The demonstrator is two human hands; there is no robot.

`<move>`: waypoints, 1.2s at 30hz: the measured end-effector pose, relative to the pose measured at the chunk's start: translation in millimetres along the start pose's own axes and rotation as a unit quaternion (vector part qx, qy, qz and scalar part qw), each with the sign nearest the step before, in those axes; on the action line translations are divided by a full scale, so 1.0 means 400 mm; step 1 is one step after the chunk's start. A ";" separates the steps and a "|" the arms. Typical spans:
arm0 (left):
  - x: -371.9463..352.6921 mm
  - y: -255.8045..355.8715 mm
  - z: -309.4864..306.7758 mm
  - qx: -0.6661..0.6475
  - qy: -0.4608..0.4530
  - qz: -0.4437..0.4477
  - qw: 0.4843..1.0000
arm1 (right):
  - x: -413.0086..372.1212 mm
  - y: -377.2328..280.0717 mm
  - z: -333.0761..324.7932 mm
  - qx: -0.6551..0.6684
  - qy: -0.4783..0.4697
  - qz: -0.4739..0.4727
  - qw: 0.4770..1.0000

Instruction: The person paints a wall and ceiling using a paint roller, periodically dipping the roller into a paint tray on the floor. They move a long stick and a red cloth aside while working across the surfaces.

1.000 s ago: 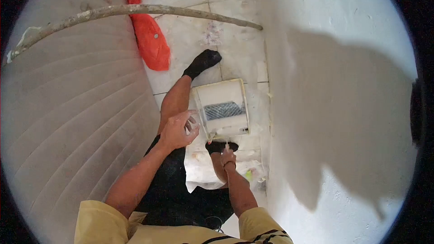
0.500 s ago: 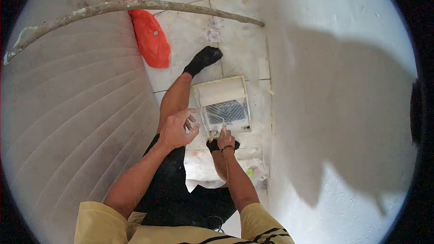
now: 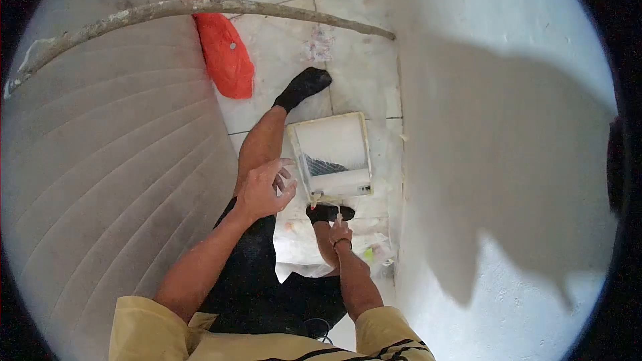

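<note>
My right hand [image 3: 341, 232] is closed around the handle of a paint roller [image 3: 339, 182]. The roller's pale sleeve appears to lie across the near end of a paint tray [image 3: 366, 135], with its thin frame wire running back to my hand. White paint covers much of the tray, and a dark ribbed patch shows in its middle. My left hand [image 3: 262, 190] hovers just left of the tray, fingers loosely curled and apart, holding nothing. Whitish smears mark its fingertips.
A pale panel with curved seams [image 3: 127, 160] rises on the left, a white wall [image 3: 508, 160] on the right. A bent wooden pole [image 3: 227, 6] spans the far part above the tiled floor [image 3: 267, 47]. Red sheeting [image 3: 231, 70] lies along the left. My socked feet flank the tray.
My right hand has drawn back toward my body, and the roller has come from the tray's far part to its near end. Less of the ribbed surface shows. My left hand stays put.
</note>
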State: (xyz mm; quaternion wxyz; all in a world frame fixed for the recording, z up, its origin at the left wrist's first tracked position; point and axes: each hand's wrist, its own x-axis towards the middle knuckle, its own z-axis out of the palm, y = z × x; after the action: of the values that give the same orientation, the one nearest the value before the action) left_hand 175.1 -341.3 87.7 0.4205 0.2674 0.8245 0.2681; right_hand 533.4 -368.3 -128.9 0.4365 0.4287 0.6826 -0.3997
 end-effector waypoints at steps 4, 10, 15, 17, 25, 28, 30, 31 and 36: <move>-0.001 0.006 -0.004 -0.002 -0.005 -0.014 1.000 | -0.002 -0.057 -0.051 0.037 -0.015 0.068 0.997; -0.003 -0.002 0.004 0.020 0.012 0.001 1.000 | 0.086 -0.190 -0.164 0.042 0.041 -0.024 0.998; 0.002 0.008 0.000 0.013 -0.003 -0.024 1.000 | 0.039 -0.231 -0.228 0.047 -0.015 0.007 0.999; 0.002 0.005 0.000 0.009 -0.002 -0.023 1.000 | 0.057 -0.193 -0.171 0.081 0.022 0.040 0.996; 0.001 0.004 0.004 0.001 -0.015 -0.009 1.000 | -0.046 0.015 -0.036 -0.039 -0.017 0.008 0.999; 0.005 0.005 -0.002 0.021 -0.002 -0.009 1.000 | -0.024 0.027 -0.013 -0.023 -0.035 0.050 0.998; 0.006 -0.001 -0.005 0.008 0.000 -0.015 1.000 | -0.004 -0.036 -0.071 -0.081 -0.025 -0.009 0.996; 0.006 -0.001 -0.005 0.011 -0.001 -0.015 1.000 | 0.000 -0.085 -0.112 -0.045 -0.029 -0.007 0.999; -0.003 -0.018 0.014 0.009 0.020 0.001 1.000 | 0.112 -0.216 -0.166 0.037 0.068 -0.054 0.996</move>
State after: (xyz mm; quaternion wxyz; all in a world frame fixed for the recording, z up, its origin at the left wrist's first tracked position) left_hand 178.8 -346.1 81.0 0.4012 0.2660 0.8350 0.2667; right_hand 424.5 -323.7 -136.2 0.3506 0.4327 0.7181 -0.4174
